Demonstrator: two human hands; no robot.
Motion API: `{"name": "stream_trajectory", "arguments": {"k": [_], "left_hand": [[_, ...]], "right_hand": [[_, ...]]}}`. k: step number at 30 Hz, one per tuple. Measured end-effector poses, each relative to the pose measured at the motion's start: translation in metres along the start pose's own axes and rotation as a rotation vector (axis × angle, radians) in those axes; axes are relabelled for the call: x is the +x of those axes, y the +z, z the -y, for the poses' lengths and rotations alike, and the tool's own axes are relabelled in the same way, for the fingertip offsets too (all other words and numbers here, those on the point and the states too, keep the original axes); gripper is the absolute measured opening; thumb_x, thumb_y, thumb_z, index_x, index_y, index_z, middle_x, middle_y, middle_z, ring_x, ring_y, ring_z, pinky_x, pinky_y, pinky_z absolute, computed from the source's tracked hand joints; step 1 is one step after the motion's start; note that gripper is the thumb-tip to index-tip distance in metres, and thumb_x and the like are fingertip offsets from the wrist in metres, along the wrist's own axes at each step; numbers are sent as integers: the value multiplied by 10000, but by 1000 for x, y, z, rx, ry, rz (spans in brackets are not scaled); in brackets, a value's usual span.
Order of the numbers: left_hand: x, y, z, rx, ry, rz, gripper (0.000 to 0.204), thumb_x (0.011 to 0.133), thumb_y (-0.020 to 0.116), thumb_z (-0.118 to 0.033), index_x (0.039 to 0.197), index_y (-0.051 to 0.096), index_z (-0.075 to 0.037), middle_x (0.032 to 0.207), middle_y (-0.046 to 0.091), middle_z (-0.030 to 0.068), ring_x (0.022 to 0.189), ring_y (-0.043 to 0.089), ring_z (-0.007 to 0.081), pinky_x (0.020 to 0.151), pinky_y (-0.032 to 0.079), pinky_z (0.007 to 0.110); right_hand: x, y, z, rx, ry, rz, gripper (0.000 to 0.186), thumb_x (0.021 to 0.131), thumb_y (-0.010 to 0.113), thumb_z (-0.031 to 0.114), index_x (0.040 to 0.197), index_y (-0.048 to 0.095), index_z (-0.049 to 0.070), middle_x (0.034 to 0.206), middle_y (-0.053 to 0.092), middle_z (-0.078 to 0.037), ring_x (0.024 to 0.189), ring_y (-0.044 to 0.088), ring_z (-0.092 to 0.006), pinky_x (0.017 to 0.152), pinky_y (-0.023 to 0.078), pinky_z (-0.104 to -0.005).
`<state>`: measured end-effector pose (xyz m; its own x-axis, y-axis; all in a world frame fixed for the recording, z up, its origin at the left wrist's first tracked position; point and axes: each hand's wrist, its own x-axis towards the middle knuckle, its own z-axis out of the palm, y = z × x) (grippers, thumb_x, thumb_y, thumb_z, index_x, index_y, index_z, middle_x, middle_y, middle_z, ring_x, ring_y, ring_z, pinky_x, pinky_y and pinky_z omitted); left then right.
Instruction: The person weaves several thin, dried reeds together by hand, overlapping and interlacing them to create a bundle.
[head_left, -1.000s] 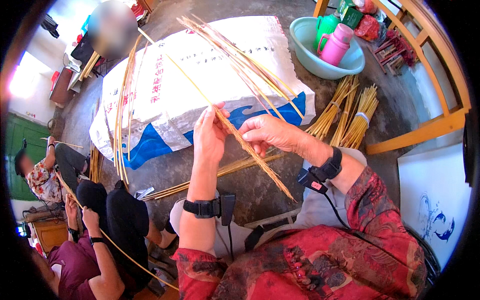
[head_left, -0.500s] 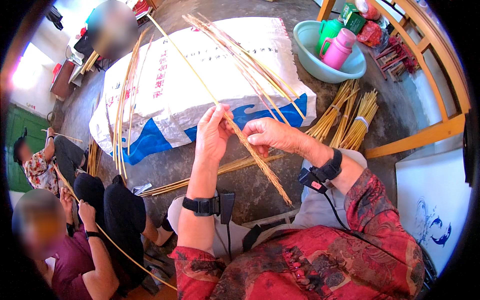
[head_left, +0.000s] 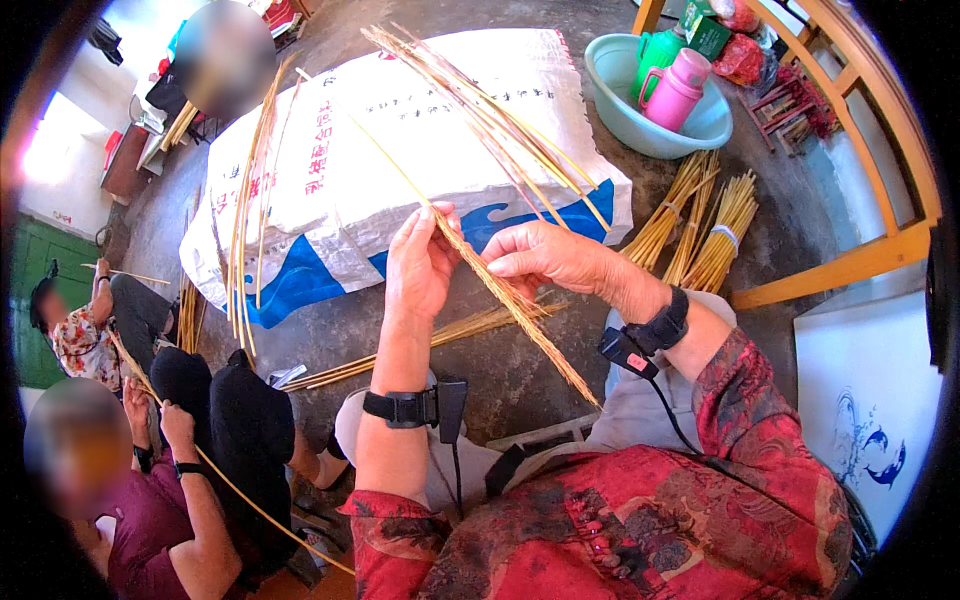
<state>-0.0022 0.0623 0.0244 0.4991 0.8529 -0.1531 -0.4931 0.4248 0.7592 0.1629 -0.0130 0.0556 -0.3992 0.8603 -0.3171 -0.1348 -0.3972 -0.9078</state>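
A long dry reed stalk with a feathery seed head (head_left: 540, 340) runs slantwise between my hands, its thin bare end pointing up and left over the white sack. My left hand (head_left: 425, 262) is closed around it, thumb and forefinger pinching where the seed head begins. Against the upper side of the seed head, my right hand (head_left: 560, 262) has its thumb and forefinger pressed together; its other fingers curl below, partly hidden. The white sack with blue print (head_left: 400, 190) lies just beyond both hands. Several loose stalks (head_left: 490, 125) rest on its right part, and more stalks (head_left: 245, 215) on its left.
Tied stalk bundles (head_left: 725, 235) lie on the floor at right, near a pale blue basin (head_left: 610, 100) holding a pink flask (head_left: 676, 92). A wooden frame (head_left: 840, 270) stands at far right. Left, a co-worker in a maroon shirt (head_left: 150, 535) handles a long stalk. More stalks (head_left: 400, 355) lie before my knees.
The reed stalk has slid toward me: its far end is lower over the sack and the seed head's tip reaches further right. My right hand has risen slightly along it.
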Motion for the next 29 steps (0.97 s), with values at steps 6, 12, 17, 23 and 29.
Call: {"name": "stream_trajectory", "arguments": {"k": [6, 12, 17, 23, 29], "left_hand": [[-1, 2, 3, 62, 58, -37, 227, 886, 441, -223, 936, 532, -21, 745, 539, 45, 639, 518, 127, 592, 466, 272], [-3, 8, 8, 214, 113, -40, 191, 871, 487, -220, 884, 549, -40, 717, 531, 16, 604, 509, 86, 558, 446, 223], [-6, 14, 10, 310, 119, -30, 176, 849, 528, -215, 847, 562, -42, 687, 516, -13, 595, 483, 57, 544, 412, 198], [-8, 20, 12, 459, 165, -66, 159, 832, 555, -210, 790, 568, -57, 662, 486, -49, 551, 391, 26, 503, 315, 166], [-5, 16, 14, 394, 101, -81, 166, 838, 546, -201, 820, 554, -36, 650, 488, -27, 562, 437, 41, 526, 379, 177]], "right_hand": [[0, -7, -3, -172, -61, -67, 182, 821, 520, 177, 893, 548, 13, 685, 536, -16, 540, 510, -81, 499, 432, -207], [0, 0, -2, -359, -129, -232, 193, 820, 521, 185, 916, 546, 20, 762, 554, -17, 603, 520, -78, 530, 431, -203], [7, 3, -12, -337, -156, -261, 184, 804, 553, 159, 891, 530, -2, 730, 561, -35, 564, 522, -86, 481, 430, -221], [8, 4, -12, -272, -88, -224, 142, 787, 534, 119, 877, 533, 9, 728, 559, -28, 562, 525, -93, 487, 439, -222], [11, 1, -21, -180, -148, -250, 153, 766, 552, 132, 863, 529, 15, 704, 544, -33, 575, 524, -119, 525, 453, -236]]}}
